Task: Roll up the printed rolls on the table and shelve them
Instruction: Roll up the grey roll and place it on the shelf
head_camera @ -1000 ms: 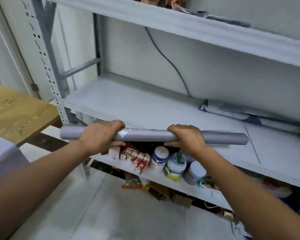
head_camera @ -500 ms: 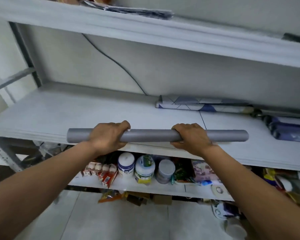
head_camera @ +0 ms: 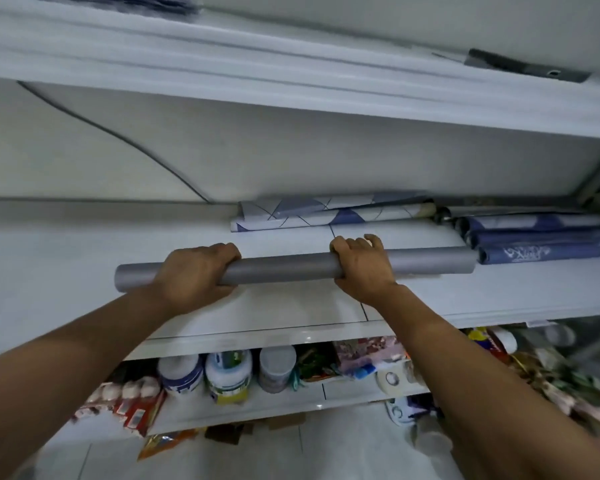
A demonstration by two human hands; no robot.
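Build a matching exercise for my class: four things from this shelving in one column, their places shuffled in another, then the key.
Things
1. grey roll
2. white patterned roll
3. dark blue rolls
4. white jars

Places
a. on the lower shelf
b. gripped by the left hand and right hand
c. against the back wall
d. right end of the middle shelf

Pairs: 1-b, 2-c, 3-d, 4-a

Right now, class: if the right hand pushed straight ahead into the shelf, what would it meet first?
Most likely the pale blue-patterned roll lying at the back of the shelf, directly beyond the right hand, which grips the grey roll. Bare board lies between; depth is unclear.
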